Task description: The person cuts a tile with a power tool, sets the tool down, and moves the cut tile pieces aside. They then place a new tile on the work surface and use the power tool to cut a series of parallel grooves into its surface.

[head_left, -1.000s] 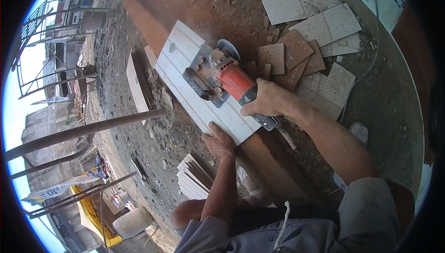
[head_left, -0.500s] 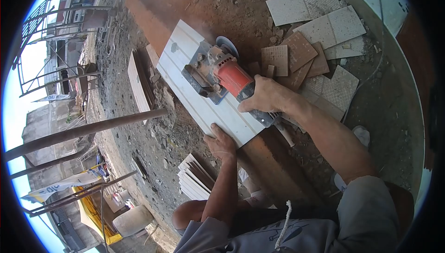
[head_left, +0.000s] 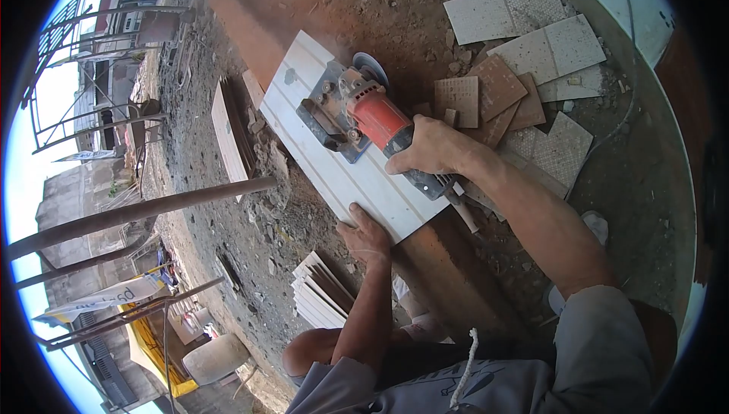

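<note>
my right hand wraps its fingers round the red cutter; my left hand lies flat, fingers spread, on the white tile beneath it

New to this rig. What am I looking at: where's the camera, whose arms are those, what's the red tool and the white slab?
There is no machine here: a person works with bare hands. The round, bent picture comes from one wide-angle camera worn on their head, looking forward and down, so the two arms entering from below are their own. The right hand is closed around a red power cutter that rests on a long white tile. The left hand presses flat on the tile's near end. The tile lies on a reddish ledge. Loose tile pieces lie on the dirt to the right, and a stack of tiles stands lower down, beside the left arm.
</note>
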Motion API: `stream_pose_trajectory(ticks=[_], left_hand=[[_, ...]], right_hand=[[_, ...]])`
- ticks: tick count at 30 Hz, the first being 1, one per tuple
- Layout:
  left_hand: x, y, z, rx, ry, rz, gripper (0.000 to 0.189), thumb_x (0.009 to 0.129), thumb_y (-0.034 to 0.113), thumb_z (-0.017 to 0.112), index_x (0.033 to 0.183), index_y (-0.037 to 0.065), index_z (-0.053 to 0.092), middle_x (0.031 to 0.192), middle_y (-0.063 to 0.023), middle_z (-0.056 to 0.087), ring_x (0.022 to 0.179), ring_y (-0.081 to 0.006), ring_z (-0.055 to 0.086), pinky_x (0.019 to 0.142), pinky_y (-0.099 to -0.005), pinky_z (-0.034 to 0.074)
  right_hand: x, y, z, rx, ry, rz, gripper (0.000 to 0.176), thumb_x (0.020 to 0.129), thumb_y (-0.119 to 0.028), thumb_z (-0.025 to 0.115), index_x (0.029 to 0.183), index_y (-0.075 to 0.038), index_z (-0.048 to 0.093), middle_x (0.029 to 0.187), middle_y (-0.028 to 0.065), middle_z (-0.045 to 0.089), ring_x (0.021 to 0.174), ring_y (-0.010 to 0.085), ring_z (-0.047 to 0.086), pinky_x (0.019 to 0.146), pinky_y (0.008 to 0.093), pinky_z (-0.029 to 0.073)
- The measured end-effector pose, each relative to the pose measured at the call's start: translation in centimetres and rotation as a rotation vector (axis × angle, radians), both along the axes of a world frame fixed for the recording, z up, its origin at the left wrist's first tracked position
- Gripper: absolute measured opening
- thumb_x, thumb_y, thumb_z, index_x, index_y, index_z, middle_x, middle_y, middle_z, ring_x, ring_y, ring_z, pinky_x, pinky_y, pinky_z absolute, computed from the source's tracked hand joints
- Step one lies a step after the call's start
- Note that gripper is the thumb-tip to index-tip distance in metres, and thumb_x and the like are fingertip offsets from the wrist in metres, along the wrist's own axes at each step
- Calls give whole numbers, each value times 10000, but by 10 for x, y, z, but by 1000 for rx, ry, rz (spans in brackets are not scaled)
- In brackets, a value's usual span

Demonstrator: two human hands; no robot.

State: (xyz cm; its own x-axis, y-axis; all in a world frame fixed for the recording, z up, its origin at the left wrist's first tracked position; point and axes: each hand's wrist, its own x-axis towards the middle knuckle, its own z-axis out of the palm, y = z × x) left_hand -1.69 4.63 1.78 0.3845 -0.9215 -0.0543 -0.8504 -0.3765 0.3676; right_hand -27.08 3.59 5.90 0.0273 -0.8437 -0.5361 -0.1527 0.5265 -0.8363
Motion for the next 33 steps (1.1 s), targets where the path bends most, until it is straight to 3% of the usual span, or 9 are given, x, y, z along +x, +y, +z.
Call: stream_pose_trajectory(ticks=[2,5,7,11,13,21,23,28,33], left_hand=[[-1,0,1,24,21,4,738,951,615,439,1167,-87,511,1099,-349,608,1073,-491,587,950,-515,424],[0,-1,0,14,19,8,733,949,615,443,1155,-84,514,1093,-346,611,1065,-491,590,947,-515,426],[1,-1,-1,9,19,6,730,949,615,444,1153,-82,516,1093,-345,611,1062,-491,591,947,-515,426],[4,-1,-5,-18,11,-9,716,950,611,447,1147,-74,519,1085,-338,616,1056,-491,591,947,-510,424],[2,0,-2,-15,14,-7,709,951,607,451,1145,-72,519,1079,-336,618,1056,-488,592,945,-507,425],[7,-2,-9,-49,-7,-15,679,957,594,457,1116,-64,521,1051,-329,625,1035,-472,604,928,-497,433],[10,-2,-9,3,23,-42,774,955,610,442,1330,-67,440,1171,-341,596,1103,-486,580,956,-514,437],[14,-4,-13,42,-11,-13,776,960,594,442,1376,-61,413,1209,-344,579,1130,-493,564,977,-517,426],[11,-5,-8,91,24,12,792,960,588,449,1403,-65,389,1241,-348,562,1158,-495,547,995,-516,415]], right_hand=[[0,-2,0,-6,-2,1,890,635,-436,829,1190,183,513,1120,320,636,1045,372,654,905,378,517],[2,-6,-5,-29,20,-12,884,639,-443,833,1183,182,521,1105,316,642,1034,368,658,900,374,518],[6,-10,-9,-56,66,-84,679,615,-409,813,1019,121,680,1003,285,696,928,335,710,838,363,547],[1,-19,-4,-57,39,-64,643,619,-410,811,982,109,697,976,274,701,898,327,714,827,362,548],[0,-25,-6,-58,-10,-25,838,636,-432,837,1135,179,554,1068,309,652,987,345,669,875,364,523],[1,-45,-9,-89,16,-49,681,631,-415,840,1002,118,635,898,239,682,816,287,679,767,349,534],[3,-50,-14,-102,33,-77,617,633,-409,840,951,90,663,854,218,686,771,269,677,745,348,533],[4,-61,-20,-136,6,-89,409,660,-356,825,770,16,695,730,157,678,656,222,647,693,348,522],[2,-80,-23,-158,-25,-93,385,661,-331,825,776,13,695,719,143,667,628,215,624,659,342,513]])
